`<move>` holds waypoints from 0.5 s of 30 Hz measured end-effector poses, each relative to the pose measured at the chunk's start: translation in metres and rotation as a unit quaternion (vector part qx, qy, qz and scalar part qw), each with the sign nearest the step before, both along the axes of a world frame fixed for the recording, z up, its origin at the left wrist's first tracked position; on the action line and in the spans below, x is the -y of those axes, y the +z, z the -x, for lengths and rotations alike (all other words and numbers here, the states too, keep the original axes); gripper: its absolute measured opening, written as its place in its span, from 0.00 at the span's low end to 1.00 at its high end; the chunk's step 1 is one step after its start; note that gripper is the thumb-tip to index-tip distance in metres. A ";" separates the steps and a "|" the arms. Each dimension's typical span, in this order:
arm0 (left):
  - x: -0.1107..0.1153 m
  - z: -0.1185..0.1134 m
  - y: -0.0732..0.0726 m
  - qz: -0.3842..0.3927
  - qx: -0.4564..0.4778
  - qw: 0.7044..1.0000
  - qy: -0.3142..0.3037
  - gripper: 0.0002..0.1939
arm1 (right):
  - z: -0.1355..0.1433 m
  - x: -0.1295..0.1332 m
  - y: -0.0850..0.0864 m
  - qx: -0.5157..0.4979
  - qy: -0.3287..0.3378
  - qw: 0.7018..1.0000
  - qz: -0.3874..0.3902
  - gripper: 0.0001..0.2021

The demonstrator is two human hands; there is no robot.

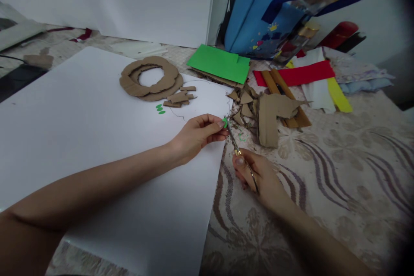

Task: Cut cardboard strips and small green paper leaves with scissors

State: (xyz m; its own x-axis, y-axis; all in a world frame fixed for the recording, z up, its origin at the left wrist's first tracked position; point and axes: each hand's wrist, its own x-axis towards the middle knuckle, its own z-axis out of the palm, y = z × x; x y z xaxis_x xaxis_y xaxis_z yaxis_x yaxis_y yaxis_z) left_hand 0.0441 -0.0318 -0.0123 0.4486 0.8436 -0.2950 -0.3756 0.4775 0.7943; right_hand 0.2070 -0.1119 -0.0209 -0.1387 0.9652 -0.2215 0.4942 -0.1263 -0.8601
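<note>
Between the thumb and fingers of my left hand is a small piece of green paper. My right hand grips a pair of scissors with gold-coloured handles, and their blades meet the edge of the green piece. Both hands are over the right edge of a large white sheet. Tiny green ovals lie on that sheet, left of my left hand. Green clippings are scattered on the patterned cloth beside the blades.
Scalloped cardboard rings and cardboard strips rest on the sheet. Green paper lies behind. Cardboard scraps, brown strips and coloured strips are at right, on the patterned cloth. A blue bag stands at the back.
</note>
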 end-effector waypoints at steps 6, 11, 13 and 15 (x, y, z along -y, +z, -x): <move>-0.002 0.001 0.000 0.002 0.001 1.000 -0.005 0.03 | -0.001 -0.001 -0.002 0.020 0.004 1.000 -0.014 0.22; -0.002 0.002 0.000 0.002 -0.003 1.000 -0.006 0.03 | -0.001 -0.001 0.000 0.027 0.009 0.999 -0.017 0.21; -0.002 0.002 0.000 0.002 -0.005 1.000 -0.005 0.03 | -0.001 -0.002 0.001 0.034 0.008 0.999 -0.018 0.21; -0.002 0.002 0.000 0.002 -0.006 1.000 -0.005 0.03 | -0.001 -0.002 0.002 0.042 0.007 0.999 -0.020 0.21</move>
State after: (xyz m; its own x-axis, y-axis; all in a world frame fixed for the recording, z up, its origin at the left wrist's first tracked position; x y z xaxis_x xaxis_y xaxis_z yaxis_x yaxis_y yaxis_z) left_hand 0.0420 -0.0293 -0.0121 0.4539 0.8375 -0.3043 -0.3602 0.4848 0.7970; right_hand 0.2076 -0.1101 -0.0193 -0.1339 0.9719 -0.1936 0.5664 -0.0852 -0.8197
